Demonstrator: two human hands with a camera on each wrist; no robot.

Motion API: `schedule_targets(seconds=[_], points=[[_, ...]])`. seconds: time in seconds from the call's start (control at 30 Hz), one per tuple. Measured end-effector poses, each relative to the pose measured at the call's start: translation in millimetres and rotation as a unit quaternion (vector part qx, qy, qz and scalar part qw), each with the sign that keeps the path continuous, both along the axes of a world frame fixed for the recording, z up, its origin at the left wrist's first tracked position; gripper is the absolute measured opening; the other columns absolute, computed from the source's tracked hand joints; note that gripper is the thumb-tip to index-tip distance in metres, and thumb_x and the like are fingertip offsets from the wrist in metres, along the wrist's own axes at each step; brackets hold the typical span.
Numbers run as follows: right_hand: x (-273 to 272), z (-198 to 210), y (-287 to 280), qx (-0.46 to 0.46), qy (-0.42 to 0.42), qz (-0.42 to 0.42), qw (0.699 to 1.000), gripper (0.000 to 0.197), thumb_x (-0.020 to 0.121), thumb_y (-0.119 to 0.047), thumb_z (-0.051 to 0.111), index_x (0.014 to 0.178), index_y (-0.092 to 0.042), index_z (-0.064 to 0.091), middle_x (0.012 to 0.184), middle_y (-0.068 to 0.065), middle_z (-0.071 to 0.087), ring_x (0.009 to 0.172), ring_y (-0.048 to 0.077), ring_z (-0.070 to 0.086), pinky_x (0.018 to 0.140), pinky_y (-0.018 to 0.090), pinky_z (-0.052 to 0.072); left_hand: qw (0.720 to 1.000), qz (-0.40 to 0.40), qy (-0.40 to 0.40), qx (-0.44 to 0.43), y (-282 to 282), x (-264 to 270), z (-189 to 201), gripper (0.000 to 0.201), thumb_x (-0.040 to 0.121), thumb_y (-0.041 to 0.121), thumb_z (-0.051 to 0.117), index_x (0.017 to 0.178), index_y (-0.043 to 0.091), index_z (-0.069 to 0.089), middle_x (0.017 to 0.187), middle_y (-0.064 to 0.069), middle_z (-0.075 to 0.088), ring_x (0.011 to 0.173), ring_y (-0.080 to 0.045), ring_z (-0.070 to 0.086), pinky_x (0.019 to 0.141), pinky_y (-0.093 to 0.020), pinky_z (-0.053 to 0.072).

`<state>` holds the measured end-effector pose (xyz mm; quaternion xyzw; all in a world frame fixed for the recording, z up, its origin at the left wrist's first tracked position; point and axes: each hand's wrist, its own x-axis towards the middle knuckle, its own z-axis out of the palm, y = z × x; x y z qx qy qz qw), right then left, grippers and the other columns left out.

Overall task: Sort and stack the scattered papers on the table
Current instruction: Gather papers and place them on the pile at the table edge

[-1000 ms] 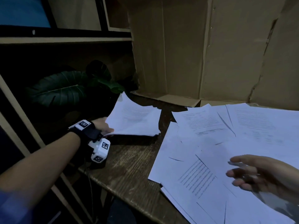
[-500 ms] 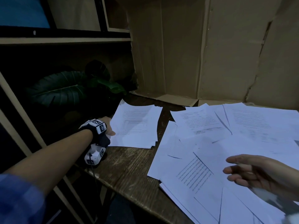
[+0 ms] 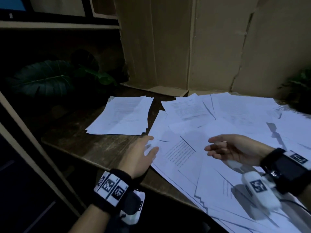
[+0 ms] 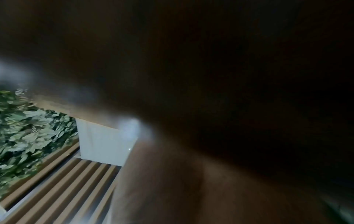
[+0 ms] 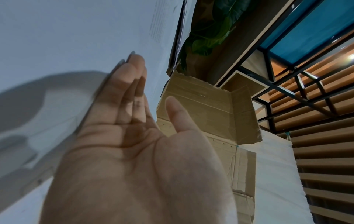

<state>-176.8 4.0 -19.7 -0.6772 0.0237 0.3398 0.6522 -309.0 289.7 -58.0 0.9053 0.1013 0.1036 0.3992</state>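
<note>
Two empty hands meet over the scattered papers [image 3: 227, 132] in the head view: the left hand [image 3: 139, 155] lies flat, fingers straight, on the sheet edge nearest it, likely to gather it, with the finished stack [image 3: 121, 115] just beyond its fingertips on the bench [image 3: 94, 148]. Its wrist view is too dark to confirm contact. From the right wrist, the right hand [image 5: 134, 144] hovers palm-open, holding nothing, with loose sheets beside its fingers [image 5: 132, 72].
</note>
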Motion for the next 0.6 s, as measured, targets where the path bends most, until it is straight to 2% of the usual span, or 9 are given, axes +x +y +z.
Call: schedule_targets(seconds=[0.1, 0.17, 0.27, 0.37, 0.5, 0.6], points=[[-8.0, 2.2, 1.3, -0.006, -0.026, 0.010, 1.000, 0.034, 0.097, -0.014, 0.058, 0.124, 0.006, 0.056, 0.114, 0.027, 0.070, 0.093, 0.032, 0.069, 0.084, 0.034, 0.058, 0.998, 0.009, -0.017, 0.053, -6.5, 3.6, -13.1, 0.045, 0.098, 0.038, 0.054, 0.138, 0.019, 0.051, 0.141, 0.003, 0.051, 0.126, -0.012, 0.050, 0.104, -0.032, 0.042], [-14.1, 2.5, 0.5, -0.002, -0.049, 0.015, 0.999, 0.032, 0.098, -0.014, 0.058, 0.123, 0.006, 0.056, 0.120, 0.029, 0.067, 0.095, 0.032, 0.068, 0.083, 0.032, 0.058, 0.991, 0.009, -0.023, 0.135, -8.4, 4.3, -22.9, 0.041, 0.098, 0.037, 0.054, 0.132, 0.016, 0.057, 0.137, 0.000, 0.054, 0.124, -0.019, 0.051, 0.104, -0.032, 0.039], [-23.3, 0.3, -4.9, -0.021, -0.107, 0.053, 0.993, 0.023, 0.099, -0.008, 0.057, 0.120, 0.000, 0.060, 0.118, 0.020, 0.070, 0.106, 0.028, 0.068, 0.095, 0.033, 0.051, 0.980, 0.024, -0.038, 0.193, -12.8, 8.4, -24.3, 0.037, 0.097, 0.034, 0.055, 0.128, 0.014, 0.061, 0.131, -0.004, 0.058, 0.118, -0.022, 0.055, 0.101, -0.032, 0.039], [-29.0, -4.3, -14.3, -0.042, -0.157, 0.088, 0.983, 0.020, 0.098, -0.004, 0.057, 0.116, -0.004, 0.066, 0.113, 0.011, 0.074, 0.109, 0.016, 0.069, 0.098, 0.030, 0.050, 0.982, 0.025, -0.031, 0.182, -17.2, 14.1, -20.9, 0.036, 0.097, 0.031, 0.056, 0.129, 0.016, 0.061, 0.131, -0.004, 0.057, 0.118, -0.022, 0.055, 0.103, -0.033, 0.040], [-31.8, -5.8, -23.7, -0.065, -0.189, 0.104, 0.974, 0.020, 0.100, -0.002, 0.054, 0.115, -0.003, 0.067, 0.117, 0.015, 0.072, 0.115, 0.020, 0.066, 0.097, 0.030, 0.051, 0.989, 0.035, -0.049, 0.136, -16.9, 12.5, -22.8, 0.031, 0.095, 0.030, 0.058, 0.123, 0.018, 0.066, 0.131, -0.002, 0.060, 0.118, -0.020, 0.057, 0.102, -0.033, 0.043], [-29.0, 14.7, -44.5, -0.082, -0.228, 0.078, 0.967, 0.018, 0.101, -0.006, 0.053, 0.110, -0.007, 0.069, 0.114, 0.010, 0.070, 0.109, 0.022, 0.066, 0.092, 0.031, 0.053, 0.992, 0.043, -0.051, 0.106, -14.8, 10.8, -23.2, 0.028, 0.094, 0.029, 0.060, 0.119, 0.018, 0.068, 0.131, 0.000, 0.060, 0.117, -0.019, 0.058, 0.099, -0.032, 0.044]])
